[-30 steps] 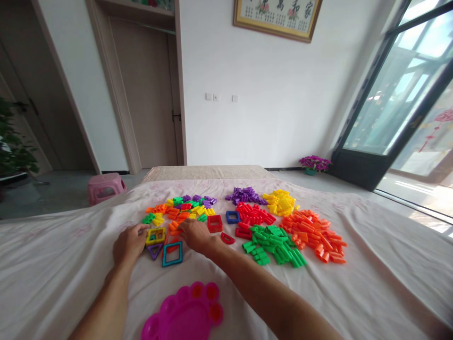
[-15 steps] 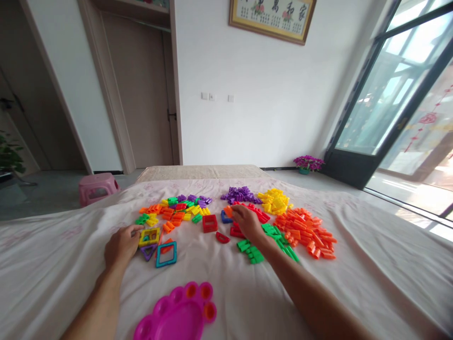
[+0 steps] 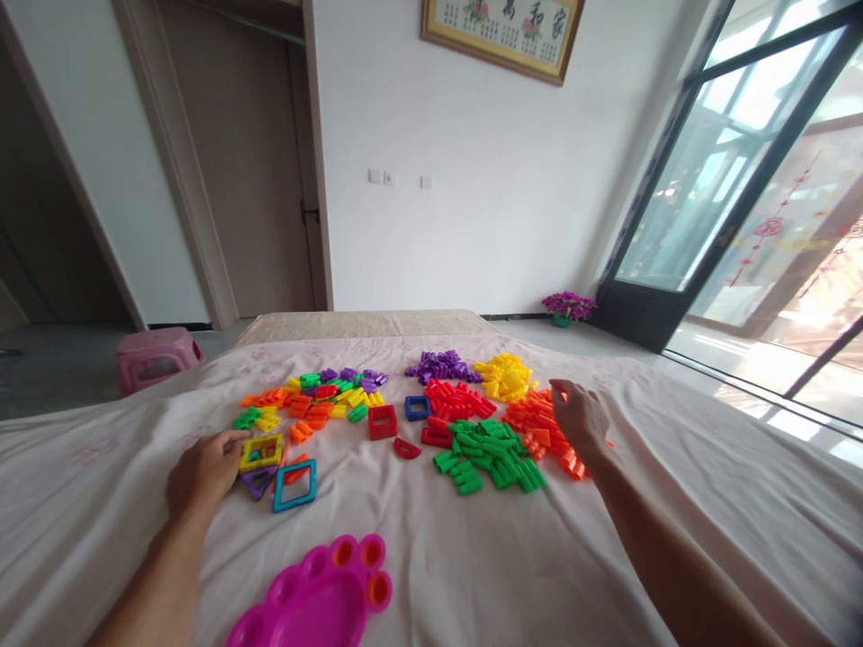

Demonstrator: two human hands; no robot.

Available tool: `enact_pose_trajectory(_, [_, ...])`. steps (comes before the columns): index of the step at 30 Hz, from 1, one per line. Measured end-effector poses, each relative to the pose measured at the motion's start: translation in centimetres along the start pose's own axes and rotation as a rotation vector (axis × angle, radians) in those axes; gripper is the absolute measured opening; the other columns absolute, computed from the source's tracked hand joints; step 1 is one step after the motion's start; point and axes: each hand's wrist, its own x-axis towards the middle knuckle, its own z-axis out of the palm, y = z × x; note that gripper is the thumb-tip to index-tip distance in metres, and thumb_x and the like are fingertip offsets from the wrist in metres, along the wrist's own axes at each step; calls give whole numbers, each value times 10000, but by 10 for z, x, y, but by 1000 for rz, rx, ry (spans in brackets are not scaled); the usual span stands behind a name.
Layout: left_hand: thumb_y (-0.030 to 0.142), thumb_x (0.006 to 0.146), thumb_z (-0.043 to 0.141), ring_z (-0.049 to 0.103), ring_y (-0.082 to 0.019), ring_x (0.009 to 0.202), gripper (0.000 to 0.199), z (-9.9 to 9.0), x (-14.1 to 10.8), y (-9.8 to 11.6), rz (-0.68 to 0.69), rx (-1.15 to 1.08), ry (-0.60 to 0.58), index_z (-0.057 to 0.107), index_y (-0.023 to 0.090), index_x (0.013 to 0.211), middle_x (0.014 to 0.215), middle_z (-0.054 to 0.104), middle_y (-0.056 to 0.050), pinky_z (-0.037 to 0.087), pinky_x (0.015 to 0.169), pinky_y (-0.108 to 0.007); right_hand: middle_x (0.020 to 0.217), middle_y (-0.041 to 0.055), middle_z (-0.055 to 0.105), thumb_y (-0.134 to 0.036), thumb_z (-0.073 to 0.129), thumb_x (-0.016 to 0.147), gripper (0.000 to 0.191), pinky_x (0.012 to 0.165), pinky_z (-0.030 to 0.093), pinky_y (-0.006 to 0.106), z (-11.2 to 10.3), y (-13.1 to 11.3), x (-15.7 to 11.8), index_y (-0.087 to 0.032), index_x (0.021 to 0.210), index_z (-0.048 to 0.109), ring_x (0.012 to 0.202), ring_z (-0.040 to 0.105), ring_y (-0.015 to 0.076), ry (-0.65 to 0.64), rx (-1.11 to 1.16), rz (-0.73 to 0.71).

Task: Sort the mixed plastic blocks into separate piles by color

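Note:
My left hand rests on the cloth at the left with bent fingers. Its fingertips touch or nearly touch the yellow square frame tile; anything inside the grip is hidden. A purple triangle tile and a teal square tile lie close by, with orange pieces partly under them. Over the right side of the orange block pile hovers my right hand, fingers loosely curved and apart, no block visible in them. Green blocks and red blocks are heaped left of that pile.
Mixed coloured blocks spread at the left. Purple blocks and yellow blocks are piled behind. Red and blue square frames and a red half-round lie mid-table. A pink paw-shaped tray sits in front.
My right hand has moved right, from the red blocks to the orange pile; the orange block at its fingertips no longer shows there. My left hand stays beside the yellow tile. The view has shifted slightly.

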Motion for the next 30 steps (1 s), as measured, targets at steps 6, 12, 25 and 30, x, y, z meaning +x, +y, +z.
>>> enact_pose_trajectory(6, [366, 909, 392, 655, -340, 1074, 442, -3, -4, 5, 3, 0, 21, 768, 265, 1117, 1237, 705, -133, 493, 799, -414, 1126, 66, 741, -212, 500, 925, 292, 968, 468, 351, 20, -104, -34, -218, 1091, 740, 1085, 633, 227, -88, 432, -339])
enact_pose_trajectory(12, [373, 907, 401, 652, -305, 1109, 433, -4, -6, 6, 2, -2, 29, 765, 281, 1122, 1254, 706, -102, 485, 822, -373, 1065, 45, 745, -124, 529, 908, 289, 964, 465, 321, 35, -243, -109, -232, 1061, 749, 1042, 640, 205, -425, 579, -853])
enact_pose_trajectory(25, [368, 902, 432, 650, -291, 1112, 421, -3, -7, 6, 11, 3, 47, 759, 272, 1149, 1256, 713, -100, 488, 818, -349, 1186, 60, 710, -334, 681, 901, 271, 948, 453, 400, 76, -364, -161, -252, 1158, 690, 1176, 558, 272, -530, 236, -1190])
enact_pose_trajectory(30, [385, 907, 414, 646, -307, 1121, 436, -6, -8, 7, 9, -9, 28, 754, 262, 1151, 1264, 705, -108, 486, 830, -369, 1059, 87, 731, -209, 583, 929, 188, 840, 469, 350, 67, -349, -173, -187, 1072, 702, 1076, 598, 253, -452, 192, -1211])
